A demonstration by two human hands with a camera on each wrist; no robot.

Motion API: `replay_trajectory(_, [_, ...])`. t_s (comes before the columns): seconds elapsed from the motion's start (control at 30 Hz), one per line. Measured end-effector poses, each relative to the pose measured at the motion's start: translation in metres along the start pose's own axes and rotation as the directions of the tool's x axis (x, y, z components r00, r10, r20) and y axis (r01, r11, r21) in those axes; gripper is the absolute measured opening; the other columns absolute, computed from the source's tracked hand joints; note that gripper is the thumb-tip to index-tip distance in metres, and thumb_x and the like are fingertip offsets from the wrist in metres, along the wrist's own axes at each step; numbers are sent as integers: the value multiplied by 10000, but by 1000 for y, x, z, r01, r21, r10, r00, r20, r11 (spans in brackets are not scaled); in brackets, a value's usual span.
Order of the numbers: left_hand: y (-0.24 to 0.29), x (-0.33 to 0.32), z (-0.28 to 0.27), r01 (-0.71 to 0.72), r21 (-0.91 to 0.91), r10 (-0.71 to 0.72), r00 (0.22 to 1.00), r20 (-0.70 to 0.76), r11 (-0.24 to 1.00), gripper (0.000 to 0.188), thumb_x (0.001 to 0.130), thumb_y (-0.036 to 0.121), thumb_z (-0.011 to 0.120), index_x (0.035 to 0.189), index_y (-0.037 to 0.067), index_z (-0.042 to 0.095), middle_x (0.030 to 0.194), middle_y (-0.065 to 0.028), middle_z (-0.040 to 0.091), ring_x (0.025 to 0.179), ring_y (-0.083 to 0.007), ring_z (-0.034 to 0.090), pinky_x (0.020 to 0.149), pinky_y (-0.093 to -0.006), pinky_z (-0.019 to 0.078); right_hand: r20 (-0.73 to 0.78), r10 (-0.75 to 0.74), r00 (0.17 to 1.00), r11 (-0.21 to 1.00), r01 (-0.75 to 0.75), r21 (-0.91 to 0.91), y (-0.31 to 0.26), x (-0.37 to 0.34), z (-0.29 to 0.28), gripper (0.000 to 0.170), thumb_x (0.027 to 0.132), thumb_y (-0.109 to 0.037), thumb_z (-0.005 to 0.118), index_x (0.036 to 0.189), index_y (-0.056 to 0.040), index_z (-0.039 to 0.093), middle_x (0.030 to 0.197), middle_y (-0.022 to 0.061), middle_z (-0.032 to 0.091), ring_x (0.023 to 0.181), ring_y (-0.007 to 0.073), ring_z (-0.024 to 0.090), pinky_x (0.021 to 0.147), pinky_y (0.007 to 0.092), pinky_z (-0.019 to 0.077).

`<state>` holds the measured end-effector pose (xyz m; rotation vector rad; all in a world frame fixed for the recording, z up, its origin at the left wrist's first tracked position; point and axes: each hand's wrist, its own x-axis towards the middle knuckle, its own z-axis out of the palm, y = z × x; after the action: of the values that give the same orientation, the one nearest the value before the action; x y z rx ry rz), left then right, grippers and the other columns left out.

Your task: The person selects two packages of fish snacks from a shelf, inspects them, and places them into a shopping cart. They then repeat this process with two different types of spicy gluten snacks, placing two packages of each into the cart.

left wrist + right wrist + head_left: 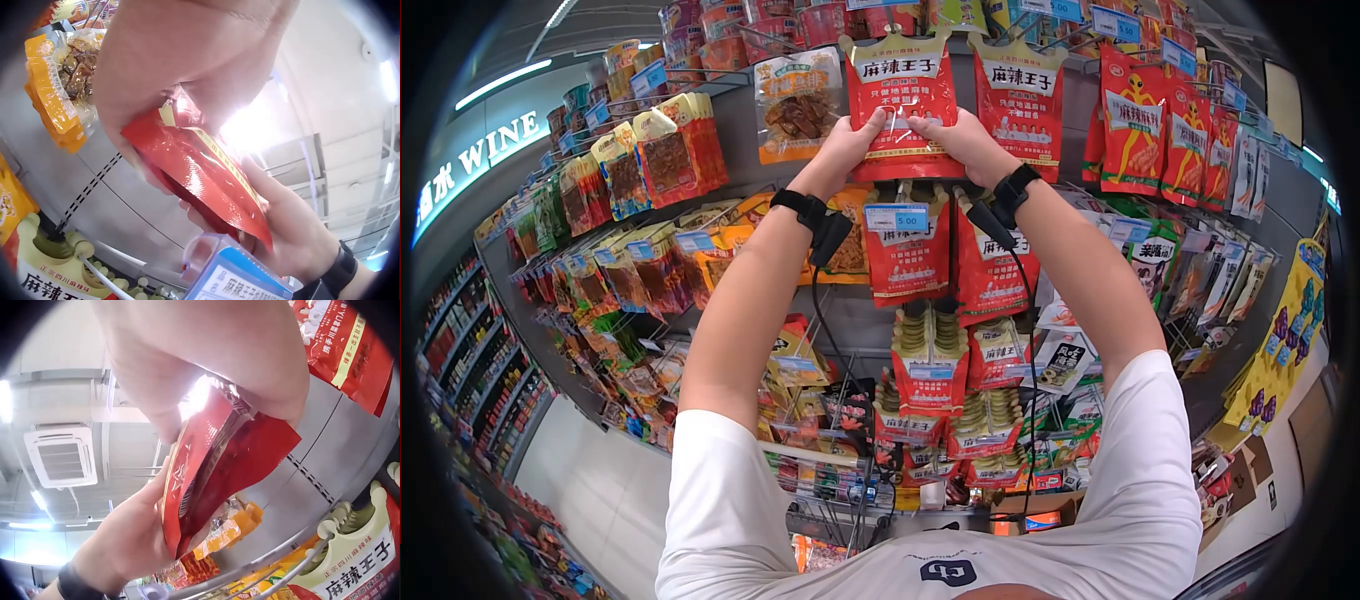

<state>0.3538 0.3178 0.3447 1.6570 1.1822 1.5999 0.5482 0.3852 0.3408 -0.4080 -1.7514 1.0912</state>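
Note:
A red snack bag [900, 85] with a cream crown-shaped top is held up at the top centre of the head view. My left hand [845, 150] grips its lower left side, thumb on the printed front. On the lower right side my right hand [965, 142] grips it the same way, the thumbs pointing at each other. Both wrist views show the bag's red lower end, [194, 169] and fingers curled behind it. A matching red bag [1022, 100] hangs just right of it, and a clear-and-orange snack bag [798, 105] hangs to the left.
Below the hands, more red bags [908, 255] hang on hooks behind a blue price tag [896, 218]. Other snack bags [680, 150] crowd the racks on the left. Red bags with a yellow figure [1133, 125] hang at right. Cables [1030, 400] run down from the wrist cameras.

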Motion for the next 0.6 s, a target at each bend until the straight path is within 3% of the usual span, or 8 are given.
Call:
replay_trajectory(0.17, [7, -16, 9, -50, -52, 53, 996, 68, 997, 590, 886, 414, 658, 1223, -13, 429, 1140, -131, 591, 956, -158, 640, 745, -335, 583, -66, 37, 997, 996, -42, -75, -11, -14, 4, 524, 857, -309, 720, 1206, 12, 496, 1153, 112, 622, 998, 152, 630, 819, 290, 537])
replay_trajectory(0.23, [3, -12, 10, -105, 69, 110, 991, -75, 992, 574, 864, 372, 698, 1201, -20, 448, 1109, -137, 606, 925, -151, 648, 722, -310, 575, -129, -53, 990, 991, 36, -131, -9, -12, 6, 493, 858, -309, 718, 1175, 15, 525, 1119, 106, 641, 976, 150, 640, 800, 288, 541])
replay_trajectory(0.33, [10, -13, 13, -202, 135, 223, 961, -166, 970, 559, 845, 350, 723, 1172, -28, 472, 1063, -138, 625, 874, -147, 660, 698, -277, 563, -94, -169, 981, 979, 156, -133, -23, -17, 10, 477, 853, -319, 721, 1150, 12, 550, 1091, 107, 653, 945, 148, 651, 796, 288, 543])
replay_trajectory(0.43, [24, -25, 18, -230, 70, 239, 950, -199, 971, 532, 844, 333, 725, 1151, -31, 488, 1030, -131, 637, 836, -145, 665, 688, -258, 554, -126, -185, 975, 981, 176, -79, -37, -25, 15, 422, 838, -283, 734, 1098, 15, 586, 1038, 109, 677, 893, 154, 664, 761, 293, 531])
replay_trajectory(0.6, [37, -43, 23, -312, 92, 325, 921, -215, 946, 521, 826, 313, 735, 1108, -52, 492, 1015, -168, 647, 793, -163, 680, 636, -265, 564, -109, -212, 971, 975, 203, -89, -50, -48, 18, 487, 842, -340, 726, 1131, 15, 562, 1068, 107, 664, 903, 136, 667, 759, 269, 551])
